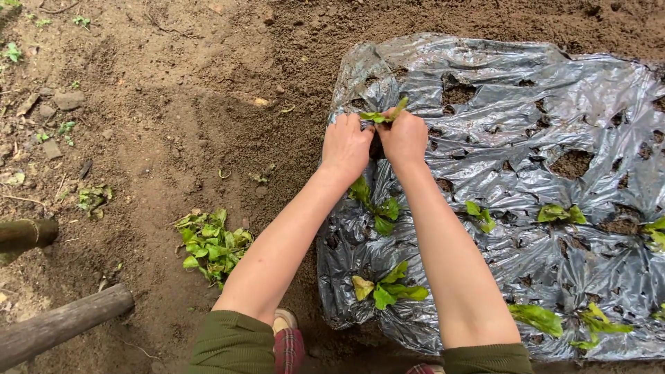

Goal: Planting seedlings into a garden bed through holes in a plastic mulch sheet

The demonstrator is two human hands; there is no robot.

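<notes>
Bare garden soil (173, 131) with a silver plastic sheet (526, 104) over it; left hand (345, 145) and right hand (404, 138) both pinch a small green seedling (385, 115) at a hole near the sheet's left edge.

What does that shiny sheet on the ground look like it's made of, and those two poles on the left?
Sheet: seemingly thin plastic film, glossy grey, judging by its crinkles, glare and torn holes. Poles: probably wood or bamboo, matte brown, round, rough-surfaced; the look leaves it open.
</notes>
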